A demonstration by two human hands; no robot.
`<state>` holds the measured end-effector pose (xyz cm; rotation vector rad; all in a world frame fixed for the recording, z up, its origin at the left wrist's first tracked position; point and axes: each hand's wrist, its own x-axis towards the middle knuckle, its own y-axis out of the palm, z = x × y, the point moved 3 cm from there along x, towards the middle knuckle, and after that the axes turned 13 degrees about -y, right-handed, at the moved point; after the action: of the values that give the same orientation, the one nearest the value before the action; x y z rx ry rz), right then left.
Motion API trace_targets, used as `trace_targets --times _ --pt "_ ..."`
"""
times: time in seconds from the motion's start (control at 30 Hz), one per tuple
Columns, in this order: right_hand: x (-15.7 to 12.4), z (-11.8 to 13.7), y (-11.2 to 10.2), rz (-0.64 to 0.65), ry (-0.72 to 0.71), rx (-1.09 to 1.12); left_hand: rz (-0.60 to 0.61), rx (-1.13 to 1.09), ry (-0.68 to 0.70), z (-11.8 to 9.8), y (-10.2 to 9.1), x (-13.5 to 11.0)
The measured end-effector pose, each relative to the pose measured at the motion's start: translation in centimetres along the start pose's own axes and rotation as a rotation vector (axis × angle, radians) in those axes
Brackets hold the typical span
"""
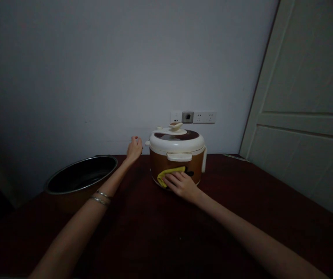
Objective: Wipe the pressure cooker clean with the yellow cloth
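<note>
A rice cooker [177,146] with a white lid and a brown-gold body stands upright on the dark red table. My right hand [183,185] presses a folded yellow cloth [169,171] flat against the lower front of the body, fingers laid over it. To the left of the cooker, my left hand [135,148] is held up, apart from it, with its fingers curled in. Nothing shows in that hand. Two bracelets [102,197] circle my left wrist.
A large dark-lined pot [81,174] with a metal rim stands on the table [166,240] at the left, partly behind my left forearm. White wall sockets [204,117] sit behind the cooker. A pale panelled door [306,97] closes off the right side.
</note>
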<state>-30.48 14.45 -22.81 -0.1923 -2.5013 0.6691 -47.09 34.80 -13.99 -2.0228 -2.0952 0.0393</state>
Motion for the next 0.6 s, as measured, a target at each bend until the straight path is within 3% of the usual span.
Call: trace_targets --times 0.13,0.23,0.43,0.53,0.6 --pt "-4.4 1.3 0.0 0.001 -0.043 0.017 0.028 -0.048 -0.094 1.3 0.2 1.4" --pt "-6.5 -0.4 -1.0 -0.005 0.031 0.019 0.056 -0.134 -0.195 3.3 0.9 2.0" --pt "-8.5 -5.2 -1.7 -0.172 0.510 0.123 0.069 -0.278 -0.421 9.0 3.3 2.1" --pt "-10.2 -5.7 -0.8 -0.290 0.723 0.176 0.063 -0.289 -0.491 11.6 4.1 1.7" --pt "-11.6 -5.3 -0.1 -0.301 0.788 0.201 0.052 -0.286 -0.500 12.9 4.3 1.4"
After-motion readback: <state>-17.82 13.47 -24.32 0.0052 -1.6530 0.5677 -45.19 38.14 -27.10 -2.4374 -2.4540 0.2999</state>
